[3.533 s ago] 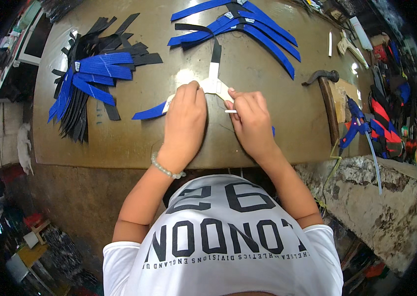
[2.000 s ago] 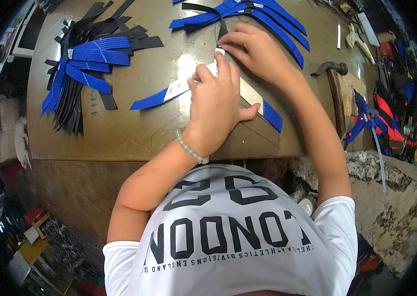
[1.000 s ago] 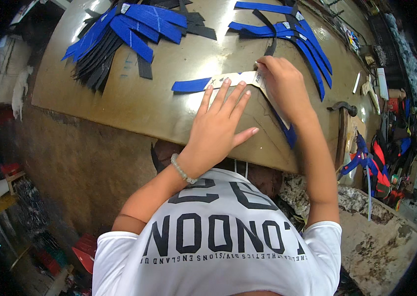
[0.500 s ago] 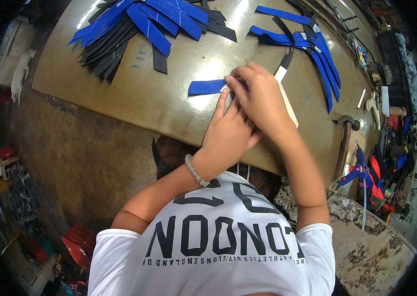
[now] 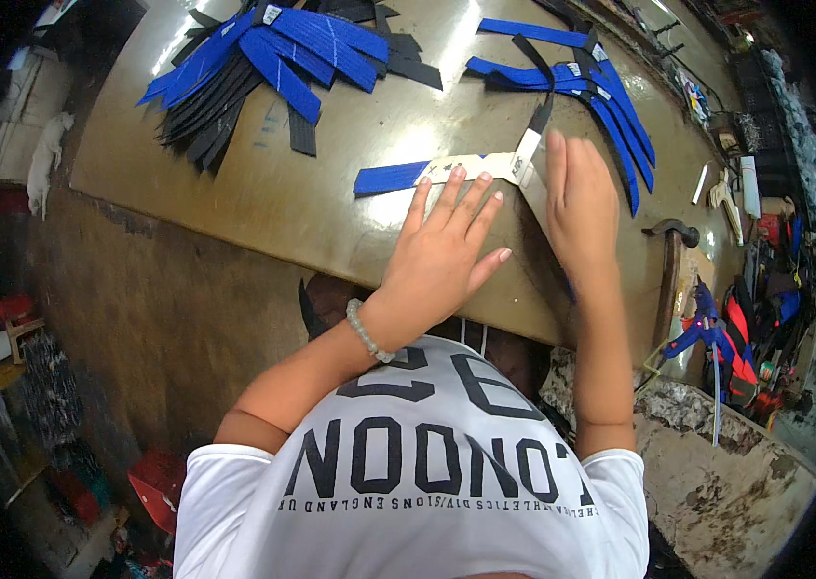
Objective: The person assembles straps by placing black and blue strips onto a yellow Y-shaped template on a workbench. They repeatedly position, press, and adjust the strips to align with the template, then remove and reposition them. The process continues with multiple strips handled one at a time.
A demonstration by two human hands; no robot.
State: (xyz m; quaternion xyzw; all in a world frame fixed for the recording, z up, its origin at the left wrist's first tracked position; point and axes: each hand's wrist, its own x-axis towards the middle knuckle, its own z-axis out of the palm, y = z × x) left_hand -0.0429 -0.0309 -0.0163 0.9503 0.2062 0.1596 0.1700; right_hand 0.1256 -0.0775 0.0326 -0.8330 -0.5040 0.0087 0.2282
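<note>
A blue webbing strap (image 5: 384, 179) lies on the table, its right part covered by a pale, flat Y-shaped piece (image 5: 497, 165) with dark marks. My left hand (image 5: 445, 246) is open, fingers spread, its fingertips resting on the pale piece. A black strap (image 5: 540, 106) runs up from the pale arm by the junction. Just right of that junction, my right hand (image 5: 584, 207) is closed, with its fingers bent together; what they hold, if anything, is hidden. A dark strip (image 5: 541, 236) stretches below the junction toward my right forearm.
A fanned pile of blue straps (image 5: 283, 63) and black straps (image 5: 205, 116) covers the table's far left. More blue straps (image 5: 620, 125) lie at the far right. A hammer (image 5: 673, 230) rests by the right edge, near a glue gun (image 5: 702, 323).
My right hand has drawn away from my left hand to the right. My left hand has flattened and spread, and the pale piece over the blue strap now shows.
</note>
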